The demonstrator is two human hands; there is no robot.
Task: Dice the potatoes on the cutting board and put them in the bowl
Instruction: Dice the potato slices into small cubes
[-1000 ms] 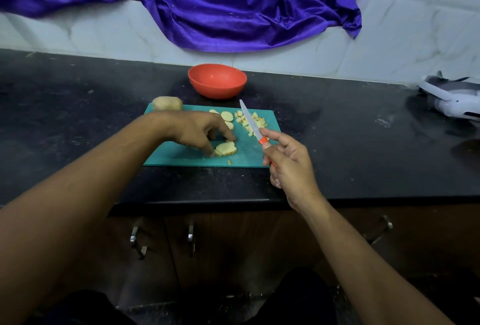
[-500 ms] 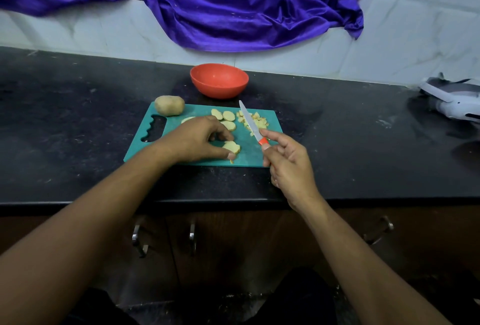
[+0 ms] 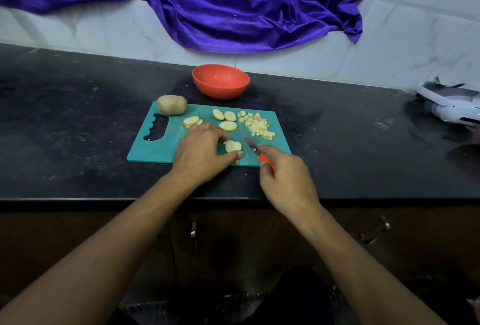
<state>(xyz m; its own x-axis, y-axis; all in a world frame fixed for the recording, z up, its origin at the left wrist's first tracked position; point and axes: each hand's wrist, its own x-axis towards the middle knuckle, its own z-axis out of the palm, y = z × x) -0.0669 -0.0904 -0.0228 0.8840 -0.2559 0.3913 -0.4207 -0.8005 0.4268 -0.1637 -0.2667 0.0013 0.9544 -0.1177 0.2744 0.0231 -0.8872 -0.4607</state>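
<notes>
A black counter carries the teal cutting board. The left hand pinches a potato slice near its front edge, and the right hand grips the knife just beside it. It is safest to tuck the fingertips back and cut evenly. The bowl sits behind the board.

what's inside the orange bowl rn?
Only bare inner wall shows in the orange bowl; no potato visible. Its near wall hides part of the bottom. The diced pieces lie on the cutting board.
</notes>
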